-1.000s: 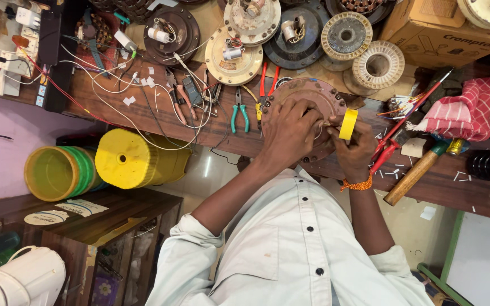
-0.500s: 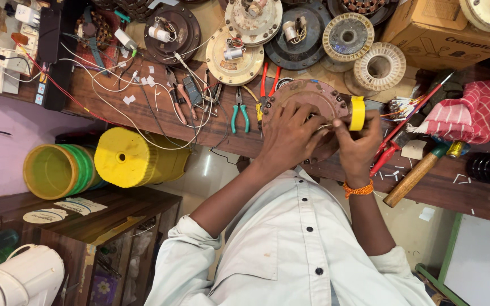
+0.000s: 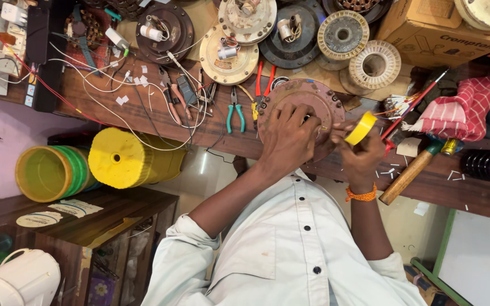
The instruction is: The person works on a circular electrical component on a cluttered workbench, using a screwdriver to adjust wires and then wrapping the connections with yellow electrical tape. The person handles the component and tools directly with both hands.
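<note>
1. We see the left hand [image 3: 287, 139] spread over the round brown motor housing [image 3: 301, 116] on the wooden bench [image 3: 143, 113], fingers bent and pressing on its face; whether they pinch anything there, we cannot tell.
2. The right hand [image 3: 364, 153] pinches a yellow tape roll [image 3: 362, 128] between thumb and fingers, at the housing's right edge (an orange band sits on that wrist).
3. Against half a second ago, the roll now sits lower and tilted, nearer the housing's rim; a second ago it stood upright beside the left hand's knuckles.
4. The left hand stays on the housing, its fingers a touch more spread than before.
5. Just left of the housing lie green-handled pliers [image 3: 235, 111] and red-handled cutters [image 3: 263, 85]; to the right, a wooden-handled hammer [image 3: 409, 173] and a red checked cloth [image 3: 457, 110], none of them shifted.
</note>
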Action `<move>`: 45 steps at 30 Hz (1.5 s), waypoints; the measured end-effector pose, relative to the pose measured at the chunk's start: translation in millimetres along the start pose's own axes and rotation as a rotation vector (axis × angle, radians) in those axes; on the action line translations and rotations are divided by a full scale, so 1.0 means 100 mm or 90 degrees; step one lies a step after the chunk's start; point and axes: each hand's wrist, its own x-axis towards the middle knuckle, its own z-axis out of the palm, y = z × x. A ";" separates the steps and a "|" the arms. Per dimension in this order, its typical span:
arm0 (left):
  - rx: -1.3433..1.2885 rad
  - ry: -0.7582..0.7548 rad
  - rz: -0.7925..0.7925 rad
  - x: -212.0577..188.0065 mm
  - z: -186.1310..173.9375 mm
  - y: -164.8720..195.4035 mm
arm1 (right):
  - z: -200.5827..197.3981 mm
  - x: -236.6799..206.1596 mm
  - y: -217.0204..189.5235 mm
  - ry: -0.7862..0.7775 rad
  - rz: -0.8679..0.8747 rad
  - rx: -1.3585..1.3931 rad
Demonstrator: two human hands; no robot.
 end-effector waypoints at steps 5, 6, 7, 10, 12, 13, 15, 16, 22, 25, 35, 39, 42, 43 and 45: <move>-0.008 -0.013 -0.019 0.02 -0.01 0.03 | 0.05 0.01 0.05 -0.015 -0.164 -0.159; -0.012 -0.012 -0.022 0.02 -0.02 0.04 | 0.05 0.03 0.05 -0.012 -0.205 -0.178; -0.016 -0.010 -0.026 0.03 -0.01 0.04 | 0.06 0.04 0.04 -0.012 -0.246 -0.196; -0.010 -0.016 -0.036 0.02 -0.01 0.04 | 0.08 0.07 0.03 -0.001 -0.318 -0.243; -0.006 -0.009 -0.033 0.01 0.00 0.03 | 0.10 0.08 0.05 -0.008 -0.312 -0.260; -0.003 -0.006 -0.031 0.01 0.00 0.03 | 0.10 0.08 0.06 -0.010 -0.310 -0.268; -0.008 -0.018 -0.042 0.01 0.01 0.03 | 0.11 0.09 0.11 -0.002 -0.319 -0.259; -0.011 -0.025 -0.048 0.01 0.01 0.03 | 0.11 0.09 0.14 0.001 -0.324 -0.255; -0.022 -0.010 0.004 0.01 -0.03 -0.05 | 0.14 0.03 0.25 0.048 -0.171 -0.214; -0.033 -0.042 0.036 0.00 -0.08 -0.11 | 0.16 0.01 0.20 0.056 -0.076 -0.174; 0.019 0.027 0.007 -0.02 0.03 -0.05 | 0.27 0.15 -0.05 0.080 0.113 0.091; -0.001 0.043 -0.004 -0.03 0.04 -0.04 | 0.19 0.21 -0.03 0.066 0.164 0.181; 0.000 0.040 -0.002 -0.02 0.04 -0.04 | 0.15 0.22 0.04 0.073 0.152 0.227; 0.003 0.035 -0.001 -0.02 0.04 -0.04 | 0.15 0.21 0.06 0.076 0.150 0.235; 0.015 0.034 0.005 -0.03 0.04 -0.04 | 0.15 0.19 0.10 0.070 0.153 0.212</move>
